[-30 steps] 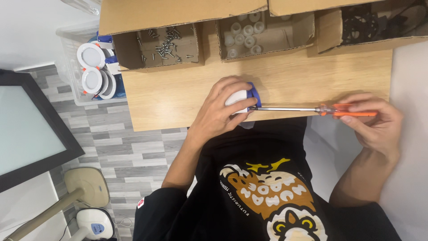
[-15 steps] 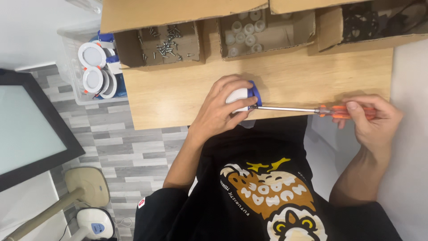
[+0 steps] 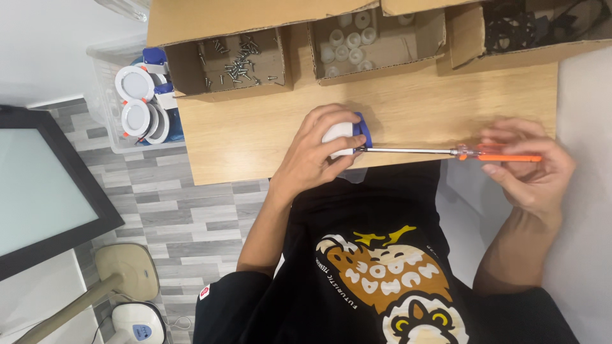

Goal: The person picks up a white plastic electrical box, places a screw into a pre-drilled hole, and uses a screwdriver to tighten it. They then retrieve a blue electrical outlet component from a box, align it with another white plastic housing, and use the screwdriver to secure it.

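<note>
Left grip wrapped tight round small white round fitting w/ blue part on its right side, centre of frame, at near edge of wooden desk. Fingers curled over top of fitting, most of it hidden under hand. Right grip at right of frame, fingers and thumb pinched on orange handle of long screwdriver. Handle mostly covered by fingers; steel shaft lying level, running left across desk edge, tip meeting fitting just under blue part. Exact contact point too small to tell.

Along top of frame, three open cardboard boxes side by side on desk: left box w/ loose screws, middle box w/ small white round parts, right box w/ black parts, unclear what kind. Upper left, off desk: clear plastic bin holding white round lamp fittings w/ orange and blue bits. Left edge: dark-framed pale panel, leaning. Lower left: beige stand base on grey tile-pattern floor. Bottom centre: black tee w/ owl print.
</note>
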